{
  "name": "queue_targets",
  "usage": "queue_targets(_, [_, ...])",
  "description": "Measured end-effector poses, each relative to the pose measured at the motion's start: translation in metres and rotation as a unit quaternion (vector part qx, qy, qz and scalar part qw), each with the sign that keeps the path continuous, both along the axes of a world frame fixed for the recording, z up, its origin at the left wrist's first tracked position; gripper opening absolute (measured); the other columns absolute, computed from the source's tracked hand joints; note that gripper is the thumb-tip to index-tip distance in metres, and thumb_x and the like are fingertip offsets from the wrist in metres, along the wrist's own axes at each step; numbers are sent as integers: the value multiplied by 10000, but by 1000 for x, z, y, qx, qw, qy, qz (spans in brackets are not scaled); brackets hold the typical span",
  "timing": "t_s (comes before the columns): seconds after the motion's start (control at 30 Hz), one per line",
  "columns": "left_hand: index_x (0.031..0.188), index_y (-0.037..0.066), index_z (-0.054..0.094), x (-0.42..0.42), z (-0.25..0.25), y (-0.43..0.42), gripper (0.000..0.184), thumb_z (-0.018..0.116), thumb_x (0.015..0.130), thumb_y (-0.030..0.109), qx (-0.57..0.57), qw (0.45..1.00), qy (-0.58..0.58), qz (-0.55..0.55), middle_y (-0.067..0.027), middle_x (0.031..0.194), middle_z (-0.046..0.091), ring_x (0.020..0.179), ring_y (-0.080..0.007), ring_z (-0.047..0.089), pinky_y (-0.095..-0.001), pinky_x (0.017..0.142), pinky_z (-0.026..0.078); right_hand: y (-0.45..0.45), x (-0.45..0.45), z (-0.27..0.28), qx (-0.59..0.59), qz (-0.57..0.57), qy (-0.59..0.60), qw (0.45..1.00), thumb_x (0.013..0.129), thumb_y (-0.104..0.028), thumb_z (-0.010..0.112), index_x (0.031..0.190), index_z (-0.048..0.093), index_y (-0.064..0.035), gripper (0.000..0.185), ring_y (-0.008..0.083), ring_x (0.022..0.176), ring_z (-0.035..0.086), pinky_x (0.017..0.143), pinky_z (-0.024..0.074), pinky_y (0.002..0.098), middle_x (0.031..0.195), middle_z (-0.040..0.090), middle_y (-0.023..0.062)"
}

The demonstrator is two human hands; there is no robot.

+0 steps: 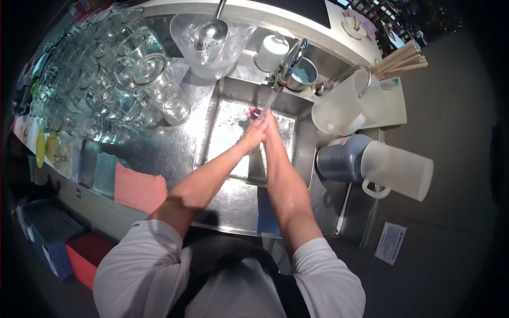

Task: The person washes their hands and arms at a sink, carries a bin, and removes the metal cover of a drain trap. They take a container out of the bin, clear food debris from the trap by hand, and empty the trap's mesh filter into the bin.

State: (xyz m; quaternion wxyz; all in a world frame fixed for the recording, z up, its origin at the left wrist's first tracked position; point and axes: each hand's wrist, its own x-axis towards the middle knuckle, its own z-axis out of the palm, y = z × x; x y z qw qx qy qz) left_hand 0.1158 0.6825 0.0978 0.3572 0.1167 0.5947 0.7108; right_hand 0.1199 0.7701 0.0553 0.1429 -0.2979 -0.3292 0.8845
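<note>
Both hands are together over the metal sink [306, 143], under a stream of water [268, 106] from the chrome faucet [289, 66]. My left hand [253, 135] presses against and wraps round my right hand [271, 127]. A few fingertips of the right hand stick out beneath the stream, apart from one another; its other fingers are hidden. Wet forearms reach in over the sink's front edge. Behind the sink stand a white pump bottle [272, 52] and a metal cup [303, 74].
Several glass jars and carafes [172, 103] crowd the left counter. A pink cloth [139, 185] lies at its front edge. A clear tub [185, 37] holds a metal scoop [211, 34]. To the right are frosted pitchers [400, 167], a dark blue container [344, 159] and wooden sticks [400, 61].
</note>
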Motion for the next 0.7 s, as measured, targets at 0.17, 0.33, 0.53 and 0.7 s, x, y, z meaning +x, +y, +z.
queue_targets(0.17, [1131,72,587,-14,-11,29,471,469,922,477,10,998,-59,34,-83,1033,611,889,-201,557,-339,726,459,-10,11,20,-9,32,-52,998,919,-597,369,1185,478,-72,598,278,888,610,616,517,437,1089,605,129])
queue_targets(0.33, [1163,81,581,-31,-43,42,465,500,905,459,-79,997,-17,15,-117,1082,609,930,-213,562,-358,760,464,-20,25,45,16,33,-114,993,917,-548,447,1369,338,-62,673,239,1106,502,922,425,333,1252,497,131])
queue_targets(0.53, [1170,78,582,-55,-59,32,441,536,871,399,-253,916,287,-117,-155,1102,615,962,-251,574,-385,796,470,-56,22,55,519,48,-223,824,836,-363,572,1315,424,-53,590,331,1224,417,995,370,384,1311,450,212])
queue_targets(0.7, [1123,53,600,-49,-59,21,384,564,820,286,-300,788,504,-185,-185,1054,633,964,-324,596,-413,816,477,-11,-15,4,441,65,-246,861,764,-191,654,1106,570,22,411,264,893,623,779,495,355,989,641,164])
